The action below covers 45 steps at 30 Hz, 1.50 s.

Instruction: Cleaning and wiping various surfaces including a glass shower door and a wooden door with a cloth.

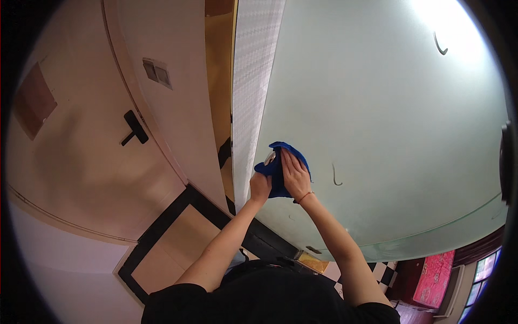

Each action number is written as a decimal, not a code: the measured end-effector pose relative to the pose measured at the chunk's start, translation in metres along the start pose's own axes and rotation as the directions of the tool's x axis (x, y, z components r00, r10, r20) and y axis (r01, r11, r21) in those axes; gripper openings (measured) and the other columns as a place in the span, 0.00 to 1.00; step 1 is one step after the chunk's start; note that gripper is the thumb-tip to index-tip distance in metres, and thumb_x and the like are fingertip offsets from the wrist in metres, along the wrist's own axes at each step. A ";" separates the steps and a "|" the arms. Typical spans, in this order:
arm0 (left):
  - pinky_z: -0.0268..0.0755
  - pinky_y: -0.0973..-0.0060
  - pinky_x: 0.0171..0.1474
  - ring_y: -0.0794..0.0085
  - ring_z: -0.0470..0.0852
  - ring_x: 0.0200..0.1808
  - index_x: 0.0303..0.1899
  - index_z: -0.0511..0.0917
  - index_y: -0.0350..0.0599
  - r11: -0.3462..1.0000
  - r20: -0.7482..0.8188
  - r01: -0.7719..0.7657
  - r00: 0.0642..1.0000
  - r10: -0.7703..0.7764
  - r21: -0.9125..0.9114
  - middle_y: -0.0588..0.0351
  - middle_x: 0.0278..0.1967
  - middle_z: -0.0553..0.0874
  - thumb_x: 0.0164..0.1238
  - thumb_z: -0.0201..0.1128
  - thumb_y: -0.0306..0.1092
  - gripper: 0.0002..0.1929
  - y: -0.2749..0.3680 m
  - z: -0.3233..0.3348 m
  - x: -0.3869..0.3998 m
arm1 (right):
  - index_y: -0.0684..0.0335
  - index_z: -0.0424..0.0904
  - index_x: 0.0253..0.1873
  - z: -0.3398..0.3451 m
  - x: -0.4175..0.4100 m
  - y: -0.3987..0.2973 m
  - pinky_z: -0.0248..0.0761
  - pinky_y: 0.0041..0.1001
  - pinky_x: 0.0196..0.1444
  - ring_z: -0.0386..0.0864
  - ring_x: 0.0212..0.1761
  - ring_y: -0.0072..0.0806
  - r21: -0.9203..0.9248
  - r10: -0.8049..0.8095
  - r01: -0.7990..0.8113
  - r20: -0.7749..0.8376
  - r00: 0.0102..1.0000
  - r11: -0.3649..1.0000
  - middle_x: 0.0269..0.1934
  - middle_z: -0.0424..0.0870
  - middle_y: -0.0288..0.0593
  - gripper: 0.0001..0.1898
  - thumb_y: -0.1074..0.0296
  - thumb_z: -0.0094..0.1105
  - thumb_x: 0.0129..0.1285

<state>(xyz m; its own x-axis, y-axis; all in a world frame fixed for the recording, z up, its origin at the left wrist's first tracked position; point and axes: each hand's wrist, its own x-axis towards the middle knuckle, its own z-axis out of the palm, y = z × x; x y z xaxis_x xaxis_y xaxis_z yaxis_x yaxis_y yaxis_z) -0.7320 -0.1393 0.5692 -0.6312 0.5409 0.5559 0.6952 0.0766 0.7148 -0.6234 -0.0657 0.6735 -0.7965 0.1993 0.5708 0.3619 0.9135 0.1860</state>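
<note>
A blue cloth (278,178) is bunched around a shiny metal door knob or handle (269,158) near the left edge of a frosted glass door panel (376,121). My left hand (260,186) grips the cloth's lower left part, just below the shiny metal. Lying over the cloth's right part, my right hand (296,175) has its fingers together and stretched out, holding it against the metal or the glass. A thin red cord (304,197) circles my right wrist. The cloth hides most of the fitting.
A patterned pale strip (255,73) runs along the glass door's left edge. Further left, a light switch plate (158,73) and a black T-shaped fixture (135,127) are on the walls. Black floor border (202,210) lies below. A pink floral cover (435,279) shows at lower right.
</note>
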 end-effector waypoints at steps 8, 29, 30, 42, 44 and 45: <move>0.71 0.54 0.40 0.40 0.80 0.37 0.42 0.72 0.31 0.991 0.040 0.085 0.996 -0.081 -0.102 0.36 0.33 0.81 0.69 0.60 0.35 0.14 -0.043 0.005 -0.041 | 0.65 0.71 0.63 -0.020 0.020 -0.013 0.65 0.35 0.64 0.72 0.64 0.38 0.259 -0.067 0.100 -0.134 0.989 0.961 0.65 0.71 0.44 0.23 0.74 0.51 0.61; 0.71 0.69 0.30 0.77 0.79 0.30 0.37 0.78 0.34 0.807 0.188 0.201 0.976 -0.114 -0.556 0.53 0.25 0.83 0.75 0.48 0.53 0.26 0.002 -0.041 0.011 | 0.68 0.72 0.62 0.025 -0.011 -0.104 0.73 0.37 0.56 0.80 0.55 0.49 0.701 0.620 -0.259 -0.323 0.715 0.664 0.58 0.77 0.59 0.20 0.81 0.49 0.65; 0.71 0.69 0.31 0.76 0.80 0.30 0.37 0.78 0.33 0.784 0.192 0.182 0.978 -0.082 -0.593 0.52 0.26 0.83 0.74 0.48 0.55 0.28 -0.003 -0.039 0.006 | 0.68 0.71 0.62 0.032 -0.022 -0.112 0.72 0.38 0.56 0.79 0.55 0.50 0.773 0.682 -0.335 -0.166 0.713 0.538 0.57 0.77 0.60 0.20 0.80 0.49 0.65; 0.71 0.62 0.28 0.53 0.85 0.27 0.52 0.72 0.37 0.883 0.238 0.024 0.966 0.100 -0.468 0.43 0.24 0.80 0.71 0.53 0.56 0.27 -0.026 -0.058 -0.019 | 0.68 0.71 0.61 0.042 -0.044 -0.113 0.69 0.36 0.58 0.78 0.56 0.48 0.878 0.620 -0.428 0.218 0.754 0.213 0.53 0.79 0.58 0.18 0.73 0.44 0.68; 0.70 0.63 0.26 0.53 0.84 0.24 0.45 0.75 0.34 0.874 0.175 0.052 0.984 0.038 -0.483 0.42 0.21 0.80 0.72 0.53 0.48 0.20 0.008 -0.070 0.006 | 0.70 0.72 0.56 0.007 -0.017 -0.116 0.71 0.35 0.53 0.80 0.51 0.47 0.889 0.724 -0.426 0.180 0.666 0.170 0.49 0.80 0.59 0.14 0.69 0.47 0.70; 0.69 0.62 0.24 0.52 0.83 0.22 0.38 0.77 0.34 0.927 0.212 0.128 0.976 -0.054 -0.353 0.41 0.20 0.80 0.72 0.53 0.43 0.18 0.025 -0.078 0.021 | 0.70 0.72 0.56 -0.007 -0.003 -0.119 0.71 0.35 0.53 0.80 0.51 0.47 0.889 0.727 -0.428 0.184 0.661 0.164 0.49 0.80 0.59 0.14 0.69 0.47 0.70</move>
<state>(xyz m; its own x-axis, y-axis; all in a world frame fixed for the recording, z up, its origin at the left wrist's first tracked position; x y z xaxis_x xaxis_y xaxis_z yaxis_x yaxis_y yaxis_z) -0.7551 -0.1915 0.6321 -0.5803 0.7013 0.4140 0.4420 -0.1558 0.8834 -0.6608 -0.1777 0.6546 -0.3528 0.8613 0.3657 -0.0304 0.3801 -0.9245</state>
